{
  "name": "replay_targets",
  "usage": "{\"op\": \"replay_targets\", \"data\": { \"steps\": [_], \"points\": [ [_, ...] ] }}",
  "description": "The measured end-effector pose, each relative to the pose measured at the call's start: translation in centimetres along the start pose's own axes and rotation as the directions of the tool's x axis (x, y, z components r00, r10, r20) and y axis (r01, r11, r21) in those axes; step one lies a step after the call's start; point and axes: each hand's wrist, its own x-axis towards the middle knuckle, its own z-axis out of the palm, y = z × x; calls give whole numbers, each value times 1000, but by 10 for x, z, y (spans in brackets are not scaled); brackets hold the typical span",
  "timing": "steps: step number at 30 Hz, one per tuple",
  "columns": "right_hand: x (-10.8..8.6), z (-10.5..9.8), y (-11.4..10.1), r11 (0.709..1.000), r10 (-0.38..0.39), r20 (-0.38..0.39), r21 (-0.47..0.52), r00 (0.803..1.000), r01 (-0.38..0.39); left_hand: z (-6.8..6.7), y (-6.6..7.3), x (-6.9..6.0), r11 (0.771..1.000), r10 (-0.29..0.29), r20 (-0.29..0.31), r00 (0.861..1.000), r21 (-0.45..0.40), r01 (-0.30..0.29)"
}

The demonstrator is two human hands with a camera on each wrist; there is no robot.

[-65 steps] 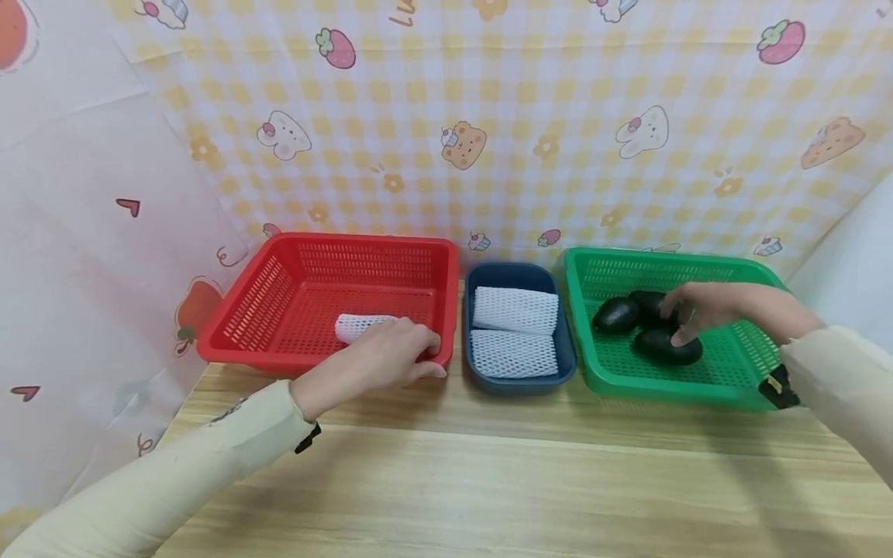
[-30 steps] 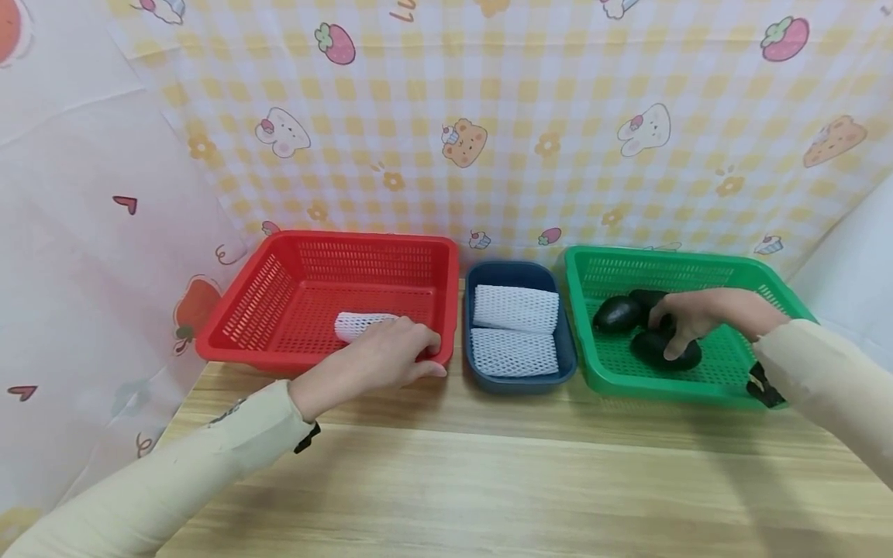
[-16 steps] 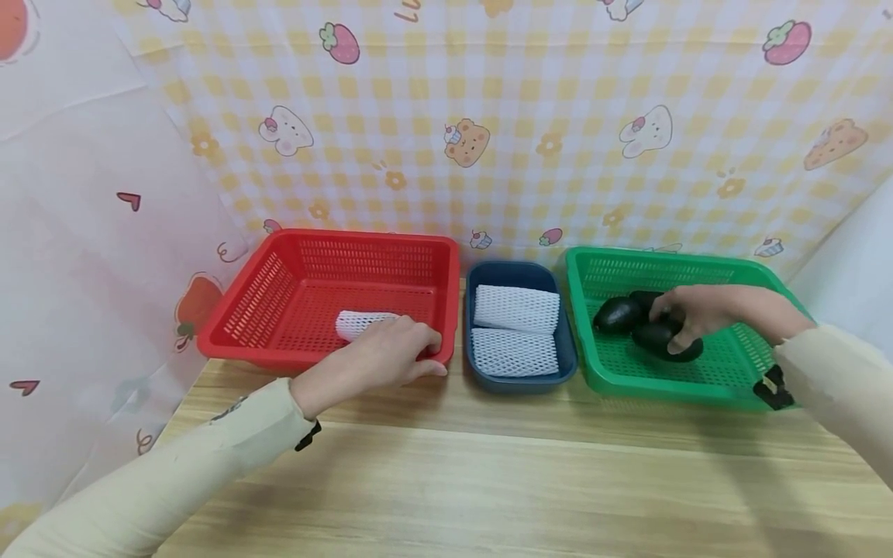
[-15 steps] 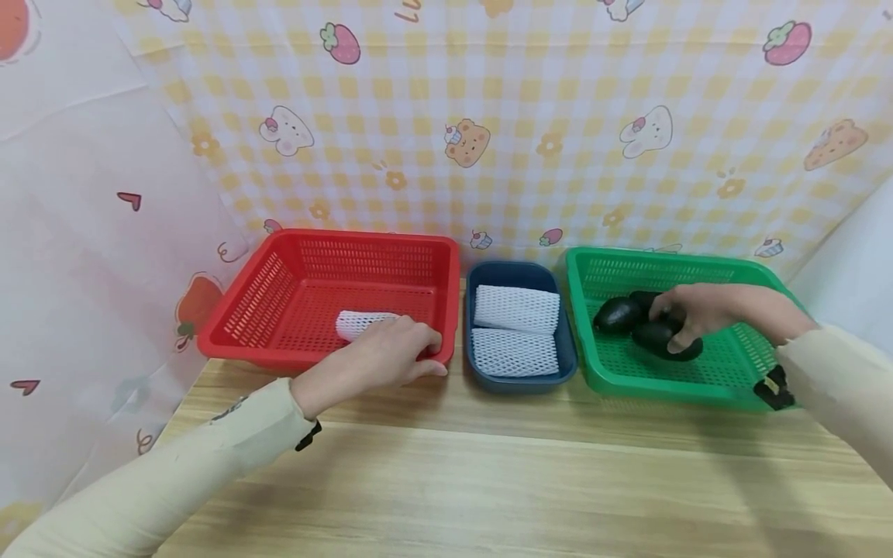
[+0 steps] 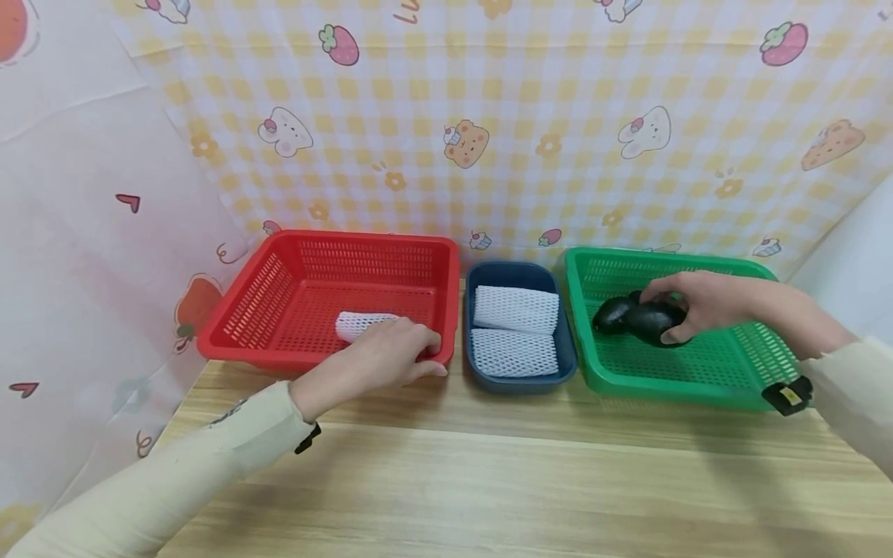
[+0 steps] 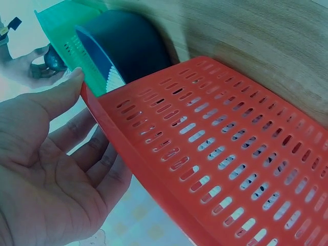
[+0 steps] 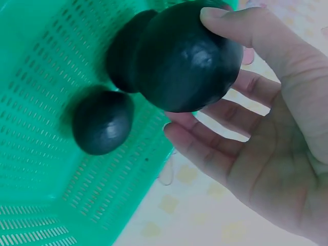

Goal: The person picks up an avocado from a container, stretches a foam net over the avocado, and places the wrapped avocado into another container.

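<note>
One dk fruit gripped in R hand, long axis ~L-R; L hand gripping red basket.

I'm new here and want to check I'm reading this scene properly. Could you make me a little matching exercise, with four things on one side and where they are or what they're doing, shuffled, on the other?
Things:
1. Left hand
2. Right hand
3. Blue tub
4. Green basket

Places and states:
A. Between two larger containers, holding white mesh pieces
B. At the near rim of the red basket
C. Rightmost container in the head view
D. Gripping a dark oval object

Right pairs: 1-B, 2-D, 3-A, 4-C
</note>
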Motion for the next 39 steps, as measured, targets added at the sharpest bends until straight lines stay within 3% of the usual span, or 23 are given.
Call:
{"op": "replay_targets", "data": {
  "steps": [8, 13, 18, 24, 29, 39],
  "points": [
    [-7, 3, -24, 994, -112, -96, 4, 989, 113, 2, -1, 0, 1000, 1, -3, 1000, -13, -1],
    [-6, 10, -43, 975, -224, -166, -39, 960, 221, 2, -1, -1, 1000, -9, 7, 1000, -29, 9],
    [-5, 19, -63, 938, -345, -199, -93, 917, 333, 2, -1, -1, 999, -10, 7, 1000, -35, 10],
    [-5, 31, -86, 911, -411, -199, -129, 890, 392, 2, 0, 1, 999, -8, 4, 1000, -35, 8],
    [-6, 44, -101, 898, -439, -166, -121, 883, 424, 1, 0, 1, 1000, 0, -2, 1000, -16, 0],
    [1, 74, -119, 893, -449, -68, -53, 891, 446, -3, 3, 4, 1000, -22, -26, 999, 20, 23]
  ]
}}
